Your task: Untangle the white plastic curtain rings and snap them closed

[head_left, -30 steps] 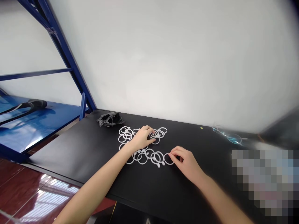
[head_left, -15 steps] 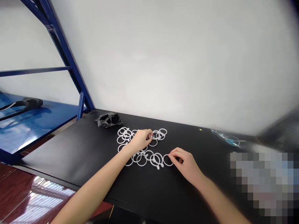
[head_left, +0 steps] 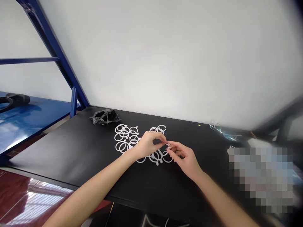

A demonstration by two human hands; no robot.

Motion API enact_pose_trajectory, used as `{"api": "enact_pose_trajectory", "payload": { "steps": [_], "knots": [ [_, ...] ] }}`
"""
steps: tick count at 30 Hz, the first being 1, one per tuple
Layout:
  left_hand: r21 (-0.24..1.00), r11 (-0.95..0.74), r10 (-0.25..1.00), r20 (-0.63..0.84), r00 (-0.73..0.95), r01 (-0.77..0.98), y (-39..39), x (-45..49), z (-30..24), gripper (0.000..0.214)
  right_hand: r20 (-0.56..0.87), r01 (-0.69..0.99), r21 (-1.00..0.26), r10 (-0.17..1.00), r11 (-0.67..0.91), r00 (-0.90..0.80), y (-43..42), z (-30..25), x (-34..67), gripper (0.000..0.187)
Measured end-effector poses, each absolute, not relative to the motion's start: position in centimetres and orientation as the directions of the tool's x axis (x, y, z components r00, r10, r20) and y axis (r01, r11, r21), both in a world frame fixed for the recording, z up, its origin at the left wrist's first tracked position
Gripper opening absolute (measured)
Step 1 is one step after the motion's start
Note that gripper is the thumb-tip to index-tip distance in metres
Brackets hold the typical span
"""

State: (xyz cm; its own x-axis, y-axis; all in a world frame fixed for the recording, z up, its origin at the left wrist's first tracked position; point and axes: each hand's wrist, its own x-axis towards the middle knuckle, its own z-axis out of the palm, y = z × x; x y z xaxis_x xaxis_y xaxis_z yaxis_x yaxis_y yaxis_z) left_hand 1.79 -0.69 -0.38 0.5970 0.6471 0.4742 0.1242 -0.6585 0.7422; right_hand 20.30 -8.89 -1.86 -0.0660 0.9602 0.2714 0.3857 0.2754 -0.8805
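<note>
My left hand (head_left: 152, 143) is closed in a pinch on a small white ring (head_left: 168, 145), most of which is hidden by fingers. From the other side, the fingertips of my right hand (head_left: 183, 155) pinch the same white piece, so the two hands nearly meet above the table. Several white rings with small rounded tabs lie spread beneath and to the left of my hands, such as the overlapping rings (head_left: 123, 146). One loose ring (head_left: 167, 161) rests on the black tabletop (head_left: 142, 186) just below my right fingertips.
A crumpled black plastic bag (head_left: 105, 117) lies at the back left of the table. Eyeglasses (head_left: 216, 127) lie at the back right, near a blurred-out object (head_left: 260, 179). A blue metal frame (head_left: 59, 47) stands on the left, and a pale wall (head_left: 165, 63) rises behind.
My left hand has moved right from the rings with a white ring in its fingers. My right hand has left the loose ring and come up to meet it. The view has shifted slightly.
</note>
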Motion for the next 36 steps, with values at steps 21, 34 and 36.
{"api": "enact_pose_trajectory", "payload": {
  "steps": [21, 34, 36],
  "knots": [
    [0.283, -0.937, 0.341, 0.625, 0.702, 0.202, -3.5, 3.3, -1.2, 0.052, 0.498, 0.287, -0.844, 0.860, 0.453, 0.108, -11.1, -2.0, 17.0, 0.017],
    [0.435, -0.645, 0.764, 0.386, 0.517, 0.628, 2.8, 0.5, -2.6, 0.014, 0.360, 0.662, -0.682, 0.930, 0.312, -0.068, -9.0, -1.8, 20.4, 0.025],
    [0.413, -0.649, 0.760, 0.362, 0.539, 0.639, 2.9, 0.4, -2.6, 0.009, 0.356, 0.697, -0.645, 0.930, 0.314, -0.090, -9.0, -1.9, 20.4, 0.028]
  ]
}}
